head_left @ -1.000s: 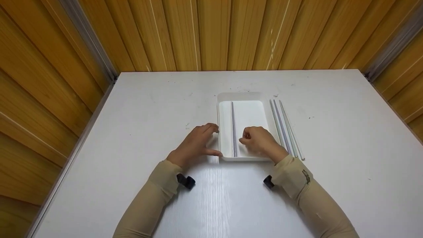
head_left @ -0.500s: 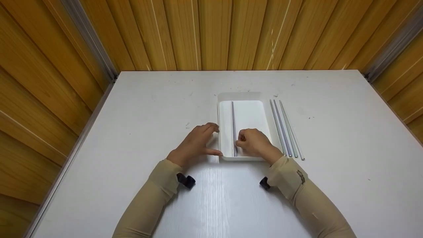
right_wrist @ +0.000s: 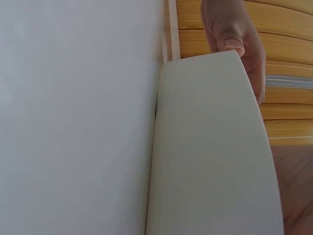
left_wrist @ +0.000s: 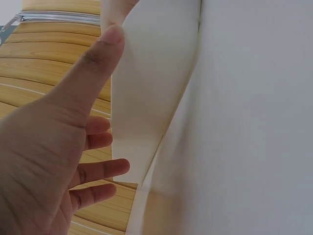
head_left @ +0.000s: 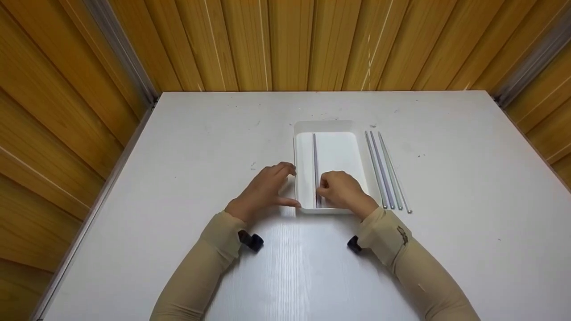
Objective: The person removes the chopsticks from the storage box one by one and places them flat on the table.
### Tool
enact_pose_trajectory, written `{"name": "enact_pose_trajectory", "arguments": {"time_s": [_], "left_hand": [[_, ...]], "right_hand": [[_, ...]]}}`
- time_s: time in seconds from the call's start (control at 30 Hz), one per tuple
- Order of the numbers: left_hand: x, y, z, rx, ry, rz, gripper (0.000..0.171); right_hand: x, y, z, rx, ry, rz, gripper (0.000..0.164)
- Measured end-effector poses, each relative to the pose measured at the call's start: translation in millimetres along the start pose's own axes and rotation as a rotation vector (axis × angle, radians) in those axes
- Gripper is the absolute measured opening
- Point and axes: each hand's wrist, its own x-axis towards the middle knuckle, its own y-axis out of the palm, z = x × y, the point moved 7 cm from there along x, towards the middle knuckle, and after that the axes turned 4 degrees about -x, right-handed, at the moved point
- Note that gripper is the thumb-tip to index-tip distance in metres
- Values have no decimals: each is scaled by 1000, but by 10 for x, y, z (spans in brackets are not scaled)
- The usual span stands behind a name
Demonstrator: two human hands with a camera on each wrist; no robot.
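Two thin lavender chopsticks [head_left: 315,160] lie lengthwise, close together, in the left part of a white rectangular tray [head_left: 330,211]. Over the tray's near half is my right hand [head_left: 342,189], its fingers curled and its fingertips right at the near part of the chopsticks. I cannot tell whether it pinches one. My left hand [head_left: 265,187] is at the tray's left side, fingers spread. In the left wrist view my left thumb [left_wrist: 113,36] touches the tray's near corner, with the other fingers loosely extended. The right wrist view shows mostly the tray's near wall [right_wrist: 210,147], partly hiding my right hand [right_wrist: 296,181].
Several long pale green and lavender chopsticks [head_left: 387,178] lie side by side on the white table [head_left: 464,187], just right of the tray. Wood-patterned panels [head_left: 285,44] stand behind the table and at both sides.
My right hand has moved a little left inside the tray, from beside the lavender chopsticks up to them. My left hand has stayed at the tray's left side.
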Motion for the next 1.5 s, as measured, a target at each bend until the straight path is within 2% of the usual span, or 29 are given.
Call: {"name": "enact_pose_trajectory", "arguments": {"time_s": [0.3, 0.53, 0.8, 1.23, 1.5], "left_hand": [[-4, -15, 2, 6, 16, 1, 74], [-4, 9, 6, 10, 4, 9, 74], [7, 16, -4, 15, 7, 5, 73], [1, 15, 1, -20, -1, -11, 73], [8, 7, 3, -26, 0, -5, 73]], "right_hand": [[27, 62, -2, 2, 20, 13, 16], [25, 70, -7, -16, 42, -10, 17], [39, 68, -25, -52, 62, 2, 19], [70, 66, -45, -73, 73, 31, 25], [61, -3, -79, -32, 89, -31, 24]]}}
